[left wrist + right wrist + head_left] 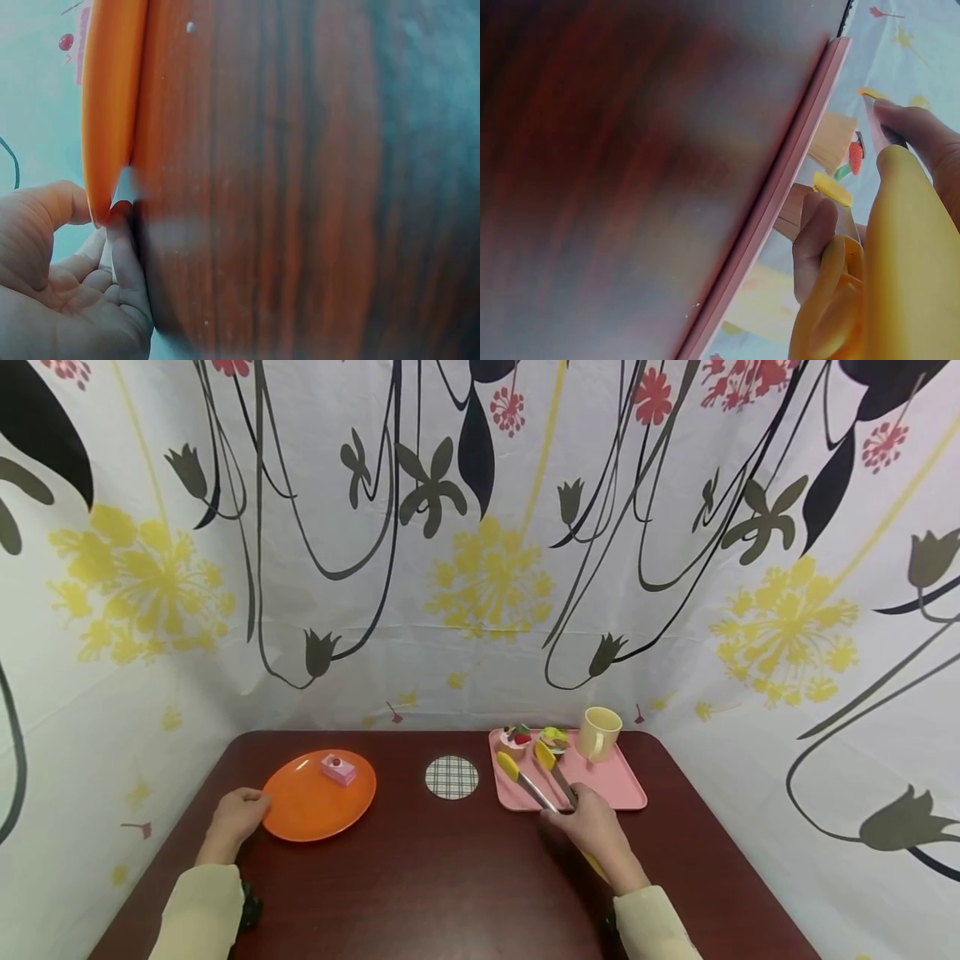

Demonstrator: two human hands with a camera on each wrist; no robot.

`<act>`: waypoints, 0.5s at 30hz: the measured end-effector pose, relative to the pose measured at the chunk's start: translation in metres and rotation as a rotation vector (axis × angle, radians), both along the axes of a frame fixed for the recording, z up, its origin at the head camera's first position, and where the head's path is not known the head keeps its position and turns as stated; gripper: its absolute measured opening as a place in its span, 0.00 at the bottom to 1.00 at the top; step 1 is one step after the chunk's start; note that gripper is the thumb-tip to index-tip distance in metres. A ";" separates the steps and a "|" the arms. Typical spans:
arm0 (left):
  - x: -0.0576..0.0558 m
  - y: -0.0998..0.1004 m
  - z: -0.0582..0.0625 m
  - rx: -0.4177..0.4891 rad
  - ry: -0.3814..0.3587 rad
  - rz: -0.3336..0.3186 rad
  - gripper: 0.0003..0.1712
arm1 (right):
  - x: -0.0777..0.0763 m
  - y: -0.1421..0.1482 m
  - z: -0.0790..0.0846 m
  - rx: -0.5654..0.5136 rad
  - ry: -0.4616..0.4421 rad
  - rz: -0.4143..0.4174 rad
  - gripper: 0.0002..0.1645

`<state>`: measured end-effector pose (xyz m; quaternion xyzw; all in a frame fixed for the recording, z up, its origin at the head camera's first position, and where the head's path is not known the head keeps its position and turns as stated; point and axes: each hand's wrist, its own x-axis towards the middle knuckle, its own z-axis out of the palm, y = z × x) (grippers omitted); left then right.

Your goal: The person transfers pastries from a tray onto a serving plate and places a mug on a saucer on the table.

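Note:
My left hand (236,820) pinches the left rim of an orange plate (315,814), thumb above and fingers under the edge in the left wrist view. On that plate sits a small pink toy cake slice (337,771) with a red topping. My right hand (597,831) grips metal tongs (537,794) with yellow tips and a yellow handle. The tips are spread apart over the pink tray (622,789), with nothing between them. Just beyond them stand a strawberry-topped toy cupcake (513,745) and another cupcake (553,742) with yellow and green topping.
A cream mug (600,732) stands at the tray's back right. Between plate and tray lies a round checked coaster (452,777). Floral cloth (480,677) hangs behind and at both sides of the dark wooden table (405,885).

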<state>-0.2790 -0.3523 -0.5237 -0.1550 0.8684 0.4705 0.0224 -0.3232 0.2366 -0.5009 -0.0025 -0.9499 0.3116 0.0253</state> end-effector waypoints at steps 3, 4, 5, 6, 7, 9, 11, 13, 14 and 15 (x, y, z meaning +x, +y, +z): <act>-0.001 -0.002 0.000 0.001 0.002 -0.005 0.36 | -0.006 -0.003 0.002 0.011 -0.014 0.002 0.32; -0.001 -0.003 0.000 0.002 0.001 -0.004 0.36 | -0.009 -0.004 0.003 0.017 -0.019 0.002 0.32; -0.001 -0.003 -0.001 0.006 -0.001 -0.005 0.36 | -0.011 -0.006 0.004 0.023 -0.023 0.003 0.33; -0.002 -0.004 -0.001 0.011 -0.001 -0.004 0.35 | -0.013 -0.008 0.005 0.032 -0.026 0.001 0.34; -0.002 -0.005 -0.001 0.014 -0.003 -0.003 0.35 | -0.015 -0.009 0.006 0.042 -0.025 0.000 0.35; -0.003 -0.005 -0.001 0.030 -0.012 -0.002 0.35 | -0.019 -0.012 0.008 0.055 -0.026 -0.007 0.36; -0.004 -0.006 -0.001 0.040 -0.013 -0.012 0.35 | -0.022 -0.014 0.008 0.062 -0.023 -0.014 0.37; -0.004 -0.006 -0.001 0.048 -0.014 -0.022 0.35 | -0.023 -0.016 0.009 0.059 -0.022 -0.021 0.37; -0.004 -0.007 -0.001 0.053 -0.017 -0.028 0.36 | -0.024 -0.018 0.009 0.060 -0.021 -0.024 0.38; -0.004 -0.007 -0.001 0.052 -0.015 -0.032 0.36 | -0.024 -0.019 0.010 0.060 -0.018 -0.022 0.38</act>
